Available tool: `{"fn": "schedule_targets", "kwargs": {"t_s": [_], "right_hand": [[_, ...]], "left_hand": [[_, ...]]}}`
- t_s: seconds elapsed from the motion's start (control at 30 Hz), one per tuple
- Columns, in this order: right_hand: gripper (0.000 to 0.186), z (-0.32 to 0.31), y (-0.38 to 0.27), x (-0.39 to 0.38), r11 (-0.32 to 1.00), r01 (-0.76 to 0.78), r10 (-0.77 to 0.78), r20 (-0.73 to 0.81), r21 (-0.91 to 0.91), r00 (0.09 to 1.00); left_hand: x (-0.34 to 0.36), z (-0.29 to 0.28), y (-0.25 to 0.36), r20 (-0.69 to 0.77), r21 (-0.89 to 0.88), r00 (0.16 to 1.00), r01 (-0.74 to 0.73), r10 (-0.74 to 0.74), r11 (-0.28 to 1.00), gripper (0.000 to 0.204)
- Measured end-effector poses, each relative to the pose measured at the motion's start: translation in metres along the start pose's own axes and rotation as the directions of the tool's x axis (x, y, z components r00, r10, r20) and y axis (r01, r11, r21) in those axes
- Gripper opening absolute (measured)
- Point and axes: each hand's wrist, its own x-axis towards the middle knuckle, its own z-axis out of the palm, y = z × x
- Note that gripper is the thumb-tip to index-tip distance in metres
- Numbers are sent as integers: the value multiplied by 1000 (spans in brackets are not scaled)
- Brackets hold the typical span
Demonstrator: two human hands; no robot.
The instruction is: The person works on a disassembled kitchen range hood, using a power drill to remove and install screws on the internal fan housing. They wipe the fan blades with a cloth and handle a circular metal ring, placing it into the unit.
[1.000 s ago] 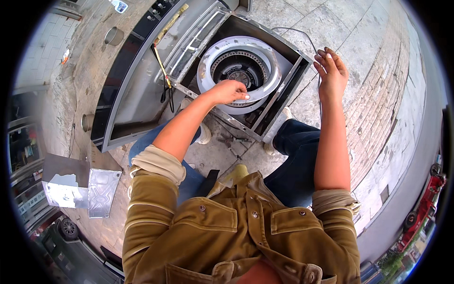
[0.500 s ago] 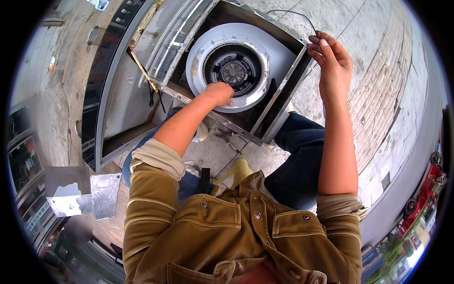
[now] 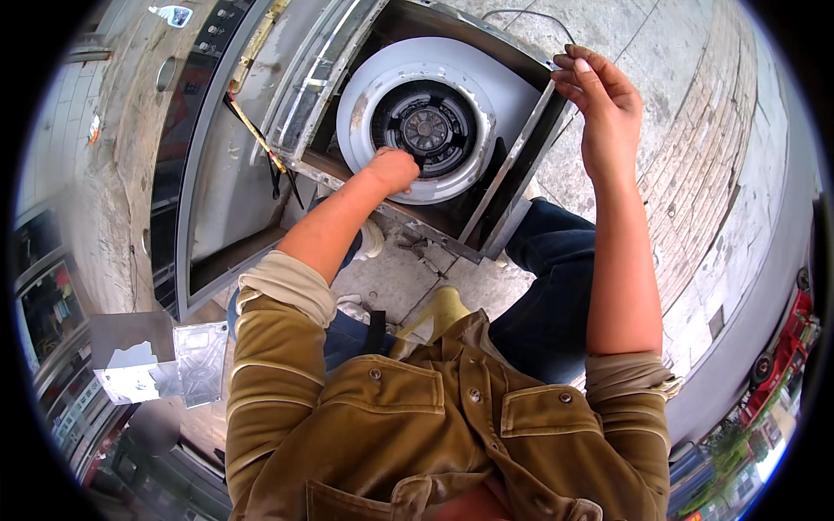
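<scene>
A pale grey round fan housing sits inside an opened metal box, which looks like a range hood. In its round opening is a dark fan wheel. My left hand is closed at the near left part of the opening's ring, fingers curled over the inner edge; the fingertips are partly hidden. At the box's far right corner, my right hand is raised with thumb and fingers pinched together on a thin dark cable. That cable curves away behind the box.
A dark glossy panel with knobs runs along the box's left side. Yellow-sleeved wires hang there. Pliers-like tools lie on the paving between my legs. Flat metal plates lie at lower left, and a white bottle far left.
My left hand has shifted slightly left along the ring. My right hand has moved a little up and left, still at the cable. The whole view has tilted slightly.
</scene>
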Motion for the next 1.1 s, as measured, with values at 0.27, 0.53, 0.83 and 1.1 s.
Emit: {"fn": "schedule_targets", "kwargs": {"t_s": [0.27, 0.53, 0.83, 1.1], "right_hand": [[24, -1, 0, 0, 1000, 8, -8, -1, -1, 1000], [27, -3, 7, 4, 1000, -17, 17, 43, 17, 999], [27, -4, 5, 1, 1000, -5, 4, 45, 21, 999], [26, -4, 3, 1, 999, -9, 8, 44, 33, 999]], "left_hand": [[-1, -14, -6, -26, -174, 1000, 3, -8, 985, 43], [50, -32, 42, -75, -448, 995, 32, -73, 894, 64], [51, -22, 30, -136, -449, 990, -30, -36, 893, 65], [52, -16, 52, -83, -465, 992, 50, -100, 884, 84]]}}
